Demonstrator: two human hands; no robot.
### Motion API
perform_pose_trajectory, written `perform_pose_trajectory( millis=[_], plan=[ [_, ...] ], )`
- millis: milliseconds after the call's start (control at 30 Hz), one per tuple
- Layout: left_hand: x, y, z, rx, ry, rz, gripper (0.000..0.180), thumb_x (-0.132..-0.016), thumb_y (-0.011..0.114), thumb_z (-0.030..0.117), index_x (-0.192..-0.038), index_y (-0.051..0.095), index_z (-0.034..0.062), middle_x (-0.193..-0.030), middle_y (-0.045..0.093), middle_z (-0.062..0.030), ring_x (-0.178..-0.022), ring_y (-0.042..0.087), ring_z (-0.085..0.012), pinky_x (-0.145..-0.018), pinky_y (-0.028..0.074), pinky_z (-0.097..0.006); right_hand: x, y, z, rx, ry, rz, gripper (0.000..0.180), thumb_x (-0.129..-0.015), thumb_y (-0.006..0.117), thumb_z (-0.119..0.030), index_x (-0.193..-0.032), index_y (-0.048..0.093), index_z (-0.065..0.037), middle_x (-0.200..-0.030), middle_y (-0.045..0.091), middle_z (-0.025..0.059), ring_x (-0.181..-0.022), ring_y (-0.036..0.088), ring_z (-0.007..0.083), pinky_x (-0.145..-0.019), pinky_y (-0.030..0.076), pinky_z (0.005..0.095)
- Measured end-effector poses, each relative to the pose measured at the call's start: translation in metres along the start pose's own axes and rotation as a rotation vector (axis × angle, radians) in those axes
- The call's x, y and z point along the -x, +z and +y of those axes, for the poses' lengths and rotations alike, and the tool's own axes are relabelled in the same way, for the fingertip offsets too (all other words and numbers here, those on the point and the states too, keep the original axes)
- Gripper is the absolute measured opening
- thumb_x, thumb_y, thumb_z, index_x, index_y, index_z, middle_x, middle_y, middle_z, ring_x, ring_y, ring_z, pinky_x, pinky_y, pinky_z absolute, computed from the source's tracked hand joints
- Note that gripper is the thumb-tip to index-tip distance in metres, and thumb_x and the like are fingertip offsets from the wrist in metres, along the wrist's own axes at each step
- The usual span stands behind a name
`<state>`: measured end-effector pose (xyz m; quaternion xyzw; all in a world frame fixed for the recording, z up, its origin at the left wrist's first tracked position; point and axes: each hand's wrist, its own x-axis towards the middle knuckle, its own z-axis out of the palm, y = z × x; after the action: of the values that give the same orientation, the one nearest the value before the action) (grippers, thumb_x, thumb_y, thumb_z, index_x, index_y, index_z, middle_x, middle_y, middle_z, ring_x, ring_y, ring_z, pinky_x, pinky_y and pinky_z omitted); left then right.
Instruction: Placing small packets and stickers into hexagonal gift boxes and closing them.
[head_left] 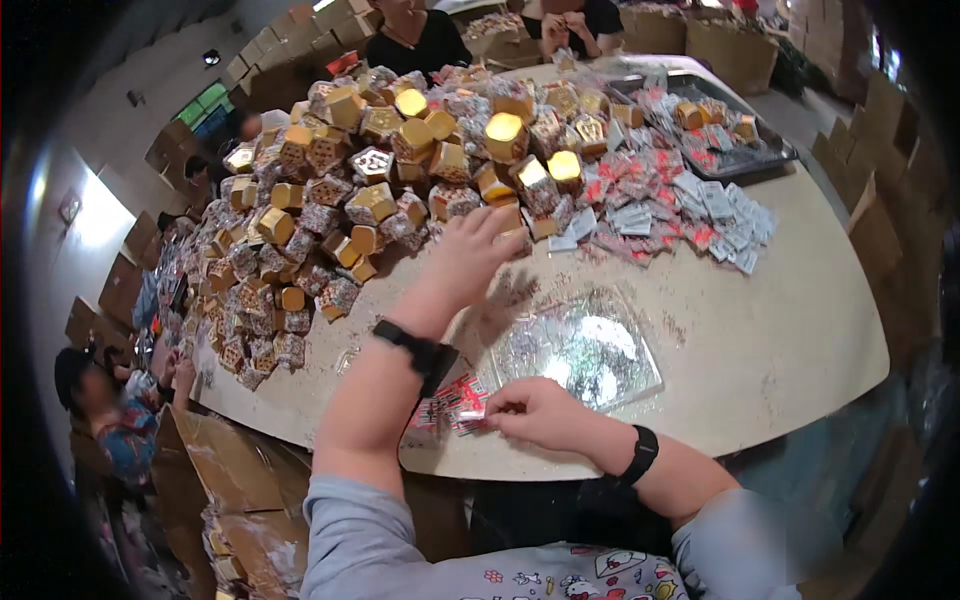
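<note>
My left hand (472,262) reaches forward to the near edge of a large heap of gold, many-sided boxes (380,205), several of them in clear wrap. Its fingers are stretched out and apart against a gold box (508,219), partly hidden by them. Close to the table's front edge, my right hand (545,414) is closed in a pinch on the edge of a small red-and-white packet (464,398). A clear, shiny flat sheet (580,350) lies on the table just beyond that hand.
The pale table (800,330) curves around me. Small silver and red sachets (715,215) are heaped at its far right, beside a black tray (745,165). An open cardboard box (235,465) stands at the lower left. Other people sit across and along the left.
</note>
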<state>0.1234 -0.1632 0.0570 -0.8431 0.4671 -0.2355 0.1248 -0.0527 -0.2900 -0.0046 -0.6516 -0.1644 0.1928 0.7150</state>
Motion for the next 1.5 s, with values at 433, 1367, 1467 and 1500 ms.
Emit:
perform_pose_trajectory(
  millis=[433, 1367, 1467, 1500],
  plan=[
    [-0.003, 0.018, -0.002, 0.112, -0.2, 0.104, 0.053, -0.066, 0.075, 0.014, -0.115, 0.054, 0.0062, -0.117, 0.054, -0.0127, -0.111, 0.051, -0.0307, -0.094, 0.04, -0.046, -0.001, -0.008, 0.003, -0.095, 0.054, 0.028, 0.015, -0.085, 0.063, -0.006, -0.097, 0.065, 0.003, -0.079, 0.065, 0.0047, -0.069, 0.061, 0.0103, -0.064, 0.05, 0.0252],
    [0.191, -0.019, 0.144, 0.369, -0.687, 0.486, 0.053, -0.063, 0.071, 0.006, -0.111, 0.049, 0.0049, -0.113, 0.054, -0.0161, -0.104, 0.052, -0.0366, -0.091, 0.043, -0.047, 0.0, 0.005, 0.004, 0.572, -0.532, 0.205, 0.013, -0.074, 0.062, -0.007, -0.086, 0.063, -0.001, -0.081, 0.06, 0.0128, -0.078, 0.06, 0.0315, -0.069, 0.05, 0.0398],
    [0.19, -0.022, 0.145, 0.369, -0.696, 0.479, 0.053, -0.063, 0.071, 0.006, -0.111, 0.049, 0.0051, -0.112, 0.054, -0.0159, -0.103, 0.053, -0.0361, -0.09, 0.043, -0.047, 0.0, 0.006, 0.004, 0.57, -0.524, 0.207, 0.013, -0.075, 0.062, -0.007, -0.086, 0.063, 0.0, -0.082, 0.061, 0.0128, -0.078, 0.06, 0.0315, -0.069, 0.05, 0.04],
    [0.189, -0.023, 0.145, 0.371, -0.698, 0.481, 0.052, -0.063, 0.071, 0.006, -0.111, 0.049, 0.0052, -0.112, 0.054, -0.0157, -0.103, 0.053, -0.0359, -0.089, 0.043, -0.047, 0.0, 0.006, 0.003, 0.567, -0.521, 0.208, 0.013, -0.075, 0.062, -0.007, -0.086, 0.063, 0.0, -0.082, 0.061, 0.0128, -0.078, 0.06, 0.0316, -0.069, 0.05, 0.0401]
  ],
)
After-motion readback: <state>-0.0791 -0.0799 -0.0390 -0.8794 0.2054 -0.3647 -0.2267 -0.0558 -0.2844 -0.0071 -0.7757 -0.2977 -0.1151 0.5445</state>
